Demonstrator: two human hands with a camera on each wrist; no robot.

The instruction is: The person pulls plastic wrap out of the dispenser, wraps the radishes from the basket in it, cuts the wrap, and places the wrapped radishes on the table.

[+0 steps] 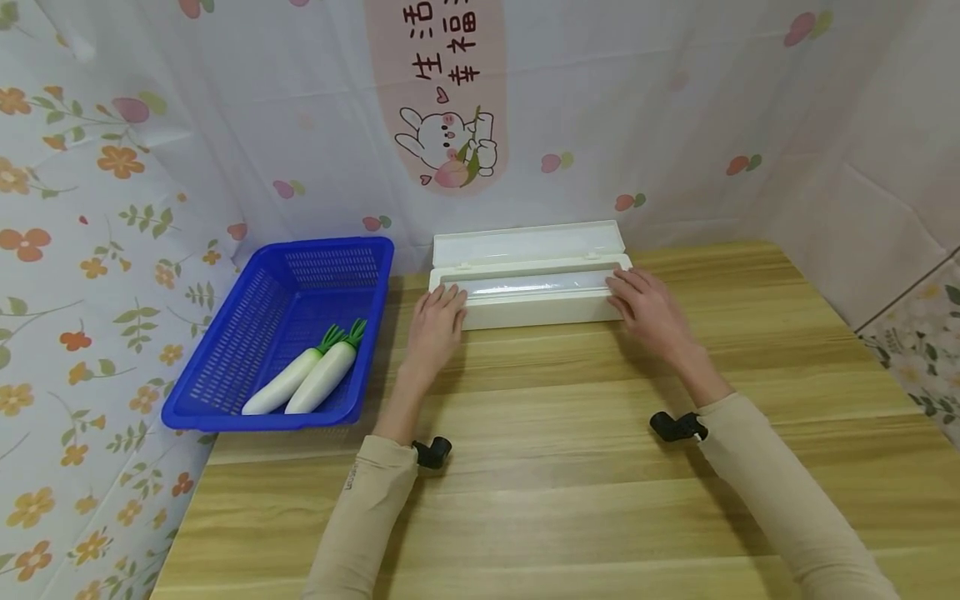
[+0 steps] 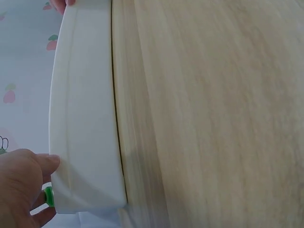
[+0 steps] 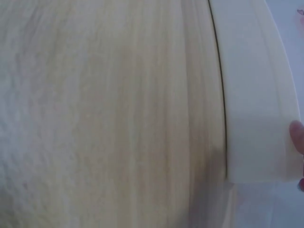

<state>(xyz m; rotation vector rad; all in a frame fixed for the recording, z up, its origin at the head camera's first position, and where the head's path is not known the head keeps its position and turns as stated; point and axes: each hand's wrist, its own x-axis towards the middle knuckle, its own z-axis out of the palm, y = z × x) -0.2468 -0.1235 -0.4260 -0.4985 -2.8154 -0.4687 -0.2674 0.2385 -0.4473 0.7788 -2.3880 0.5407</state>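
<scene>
A long white plastic-wrap dispenser box [image 1: 536, 313] stands at the back of the table, its lid [image 1: 525, 243] raised behind it. Inside lies a shiny roll of film [image 1: 517, 284]. My left hand [image 1: 437, 325] grips the left end; in the left wrist view the thumb [image 2: 50, 163] lies at the front edge, with the fingers round the end beside a small green piece [image 2: 49, 196]. At the right end my right hand [image 1: 651, 310] holds the other corner. A fingertip [image 3: 297, 134] shows at the edge in the right wrist view; most of that hand is outside it.
On the left is a blue plastic basket [image 1: 197, 408] with two white radishes [image 1: 324, 379] with green tops. A patterned cloth [image 1: 547, 117] hangs right behind the box. The wooden table [image 1: 547, 467] extends in front of it. Black wrist cameras [image 1: 433, 452] jut inward from both sleeves.
</scene>
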